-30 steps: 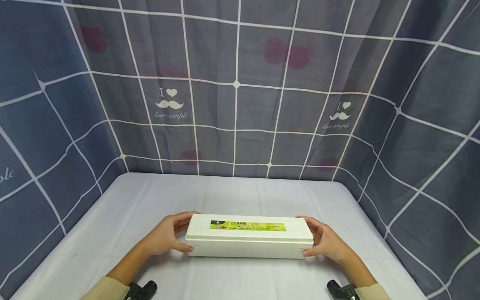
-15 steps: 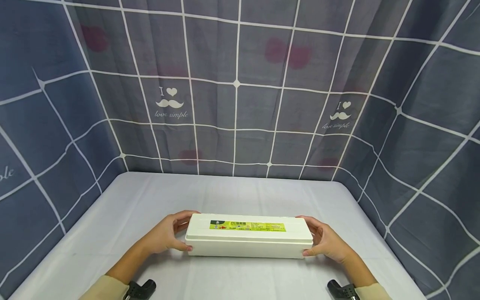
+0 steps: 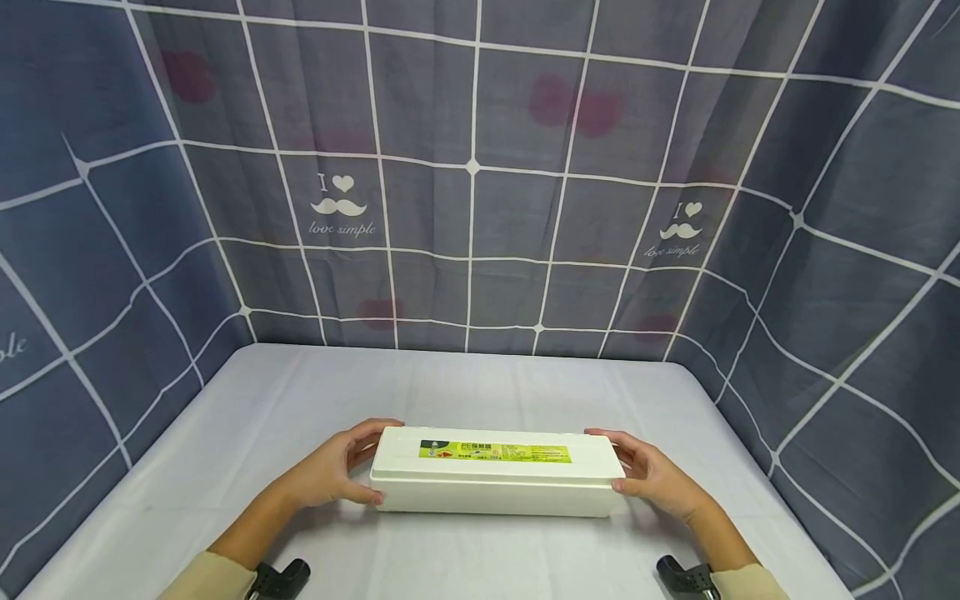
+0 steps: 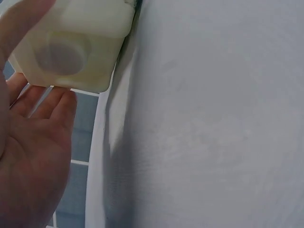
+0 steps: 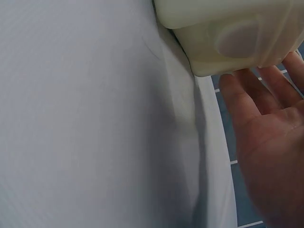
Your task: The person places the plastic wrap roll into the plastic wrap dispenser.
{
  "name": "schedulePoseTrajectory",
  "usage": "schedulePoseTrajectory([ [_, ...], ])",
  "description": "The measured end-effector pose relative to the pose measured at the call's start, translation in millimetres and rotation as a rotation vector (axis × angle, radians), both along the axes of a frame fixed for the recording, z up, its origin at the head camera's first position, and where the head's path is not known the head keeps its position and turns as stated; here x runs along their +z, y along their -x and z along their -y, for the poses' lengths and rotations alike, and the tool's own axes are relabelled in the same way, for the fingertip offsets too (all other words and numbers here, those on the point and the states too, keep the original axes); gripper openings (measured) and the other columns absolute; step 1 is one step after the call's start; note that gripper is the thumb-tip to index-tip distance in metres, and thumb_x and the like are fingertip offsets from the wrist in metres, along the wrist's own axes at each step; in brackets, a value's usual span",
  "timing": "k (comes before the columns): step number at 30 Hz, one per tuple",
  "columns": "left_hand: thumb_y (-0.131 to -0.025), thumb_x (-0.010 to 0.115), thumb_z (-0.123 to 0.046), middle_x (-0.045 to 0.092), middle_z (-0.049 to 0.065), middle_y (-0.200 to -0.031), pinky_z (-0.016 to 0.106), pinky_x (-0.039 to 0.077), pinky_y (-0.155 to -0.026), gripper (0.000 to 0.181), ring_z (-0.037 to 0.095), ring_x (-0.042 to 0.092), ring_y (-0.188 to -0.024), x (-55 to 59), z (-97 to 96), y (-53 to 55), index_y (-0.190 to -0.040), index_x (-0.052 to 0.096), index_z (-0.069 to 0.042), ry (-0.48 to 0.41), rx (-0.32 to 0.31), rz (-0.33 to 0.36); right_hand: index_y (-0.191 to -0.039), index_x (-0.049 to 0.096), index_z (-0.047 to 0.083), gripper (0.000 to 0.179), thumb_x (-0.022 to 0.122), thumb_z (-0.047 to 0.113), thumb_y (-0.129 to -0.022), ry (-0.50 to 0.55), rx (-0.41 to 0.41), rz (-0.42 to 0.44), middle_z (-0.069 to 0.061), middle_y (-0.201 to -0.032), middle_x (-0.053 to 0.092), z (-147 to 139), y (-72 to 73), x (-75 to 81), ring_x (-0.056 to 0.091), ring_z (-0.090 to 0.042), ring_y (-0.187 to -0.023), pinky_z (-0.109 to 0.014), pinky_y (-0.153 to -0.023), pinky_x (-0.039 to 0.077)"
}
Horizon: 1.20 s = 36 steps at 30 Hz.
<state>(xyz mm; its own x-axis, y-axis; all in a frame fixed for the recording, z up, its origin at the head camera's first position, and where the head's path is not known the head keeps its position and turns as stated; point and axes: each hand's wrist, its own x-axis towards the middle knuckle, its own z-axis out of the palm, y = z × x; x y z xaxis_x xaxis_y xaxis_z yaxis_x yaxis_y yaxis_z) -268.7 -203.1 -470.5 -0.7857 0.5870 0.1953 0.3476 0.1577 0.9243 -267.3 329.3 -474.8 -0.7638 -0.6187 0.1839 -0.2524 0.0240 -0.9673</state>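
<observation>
A long cream-white cling film box (image 3: pixel 495 496), lid down, lies crosswise on the white-covered table. Its lid bears a yellow-green label (image 3: pixel 495 452) with Chinese characters. My left hand (image 3: pixel 333 471) grips the left end, thumb at the front corner and fingers behind. At the other end my right hand (image 3: pixel 660 475) holds the box, its thumb at the front corner just under the lid edge and its fingers at the back corner. Through the translucent end wall (image 4: pixel 64 54) in the left wrist view, a round shape shows inside; the right wrist view shows a similar one in the box end (image 5: pixel 237 40).
The white tablecloth (image 3: pixel 465 383) stretches to the back and sides. Dark blue-grey curtains (image 3: pixel 510 208) with white grid lines enclose the table on three sides. Black wrist devices (image 3: pixel 279 581) sit below both hands, by the beige sleeves (image 3: pixel 210 575).
My right thumb has slid up and outward from the lower front corner toward the lid edge, and the right fingertips reach slightly further over the back corner. Left hand and box are almost still.
</observation>
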Motion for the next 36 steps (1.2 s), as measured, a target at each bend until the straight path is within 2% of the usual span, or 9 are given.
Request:
schedulePoseTrajectory([
  [6,-0.08,0.086,-0.008,0.041,0.025,-0.157,0.008,0.035,-0.111,0.077,-0.008,0.044,-0.138,0.3,0.5,-0.1,-0.148,0.049,-0.007,-0.03,-0.01,-0.007,-0.152,0.031,-0.013,0.08,0.074,-0.003,-0.086,-0.006,-0.04,0.011,-0.002,-0.155,0.05,1.4,-1.1,3.4,0.055,-0.006,-0.132,-0.025,-0.098,0.057],
  [9,-0.085,0.081,-0.007,0.042,0.025,-0.156,0.008,0.036,-0.112,0.068,-0.007,0.045,-0.138,0.1,0.1,-0.3,-0.147,0.051,-0.008,-0.046,-0.012,-0.006,-0.152,0.033,-0.012,0.079,0.075,-0.003,-0.085,-0.008,-0.034,0.019,-0.002,-0.151,0.053,2.7,-1.3,4.8,0.057,-0.008,-0.129,-0.027,-0.097,0.058],
  [13,-0.084,0.082,-0.006,0.047,0.018,-0.152,0.01,0.037,-0.112,0.067,-0.003,0.048,-0.138,0.4,-0.7,-0.3,-0.145,0.053,-0.008,-0.053,-0.008,0.002,-0.151,0.036,-0.011,0.077,0.075,-0.005,-0.085,0.004,-0.025,0.015,-0.004,-0.148,0.055,3.8,-0.8,4.6,0.059,-0.01,-0.127,-0.028,-0.095,0.059],
  [26,-0.079,0.085,-0.002,0.05,0.021,-0.149,0.013,0.038,-0.114,0.073,0.004,0.051,-0.137,-0.6,-0.2,1.2,-0.144,0.053,-0.005,-0.082,-0.033,-0.04,-0.149,0.037,-0.012,0.078,0.076,-0.008,-0.082,0.027,-0.03,0.01,-0.005,-0.146,0.057,3.7,-1.8,3.8,0.06,-0.012,-0.125,-0.03,-0.094,0.06],
  [36,-0.078,0.086,-0.004,0.05,0.019,-0.15,0.011,0.037,-0.114,0.075,0.002,0.05,-0.138,-2.5,-0.4,1.3,-0.145,0.052,-0.007,-0.067,-0.019,-0.024,-0.149,0.041,-0.009,0.08,0.08,-0.005,-0.08,0.009,-0.051,-0.008,-0.004,-0.146,0.058,4.3,-1.7,1.4,0.06,-0.014,-0.125,-0.03,-0.096,0.059],
])
